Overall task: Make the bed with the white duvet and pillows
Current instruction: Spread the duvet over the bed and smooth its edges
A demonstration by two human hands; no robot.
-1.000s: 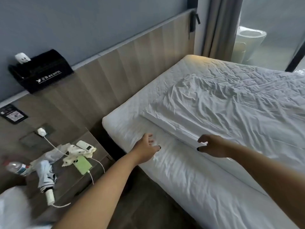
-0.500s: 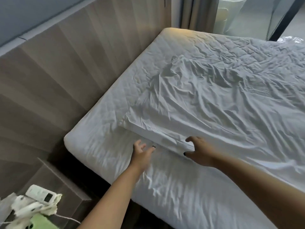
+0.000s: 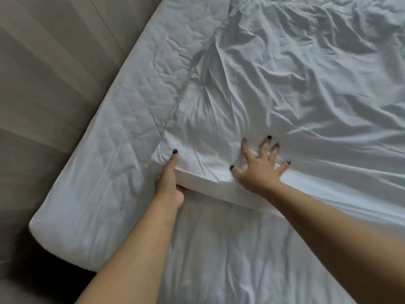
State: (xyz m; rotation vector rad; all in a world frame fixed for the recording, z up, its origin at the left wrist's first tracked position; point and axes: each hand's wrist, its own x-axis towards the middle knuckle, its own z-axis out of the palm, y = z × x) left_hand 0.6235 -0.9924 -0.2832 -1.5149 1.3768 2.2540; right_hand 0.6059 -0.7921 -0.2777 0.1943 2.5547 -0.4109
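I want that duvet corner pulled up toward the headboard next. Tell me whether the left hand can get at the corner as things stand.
Probably yes. The left hand already grips the duvet edge just beside the corner, thumb on top and fingers tucked under. Only bare mattress lies around it, and the right hand rests further along, out of the way.

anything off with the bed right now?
Yes: the duvet is heavily wrinkled and sits short of the headboard-side mattress edge. Left hand grips its corner; right hand presses on top.

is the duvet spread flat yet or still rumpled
Still rumpled. The duvet is creased all over and stops short of the mattress head end. Left hand grips its corner; right hand presses on top.
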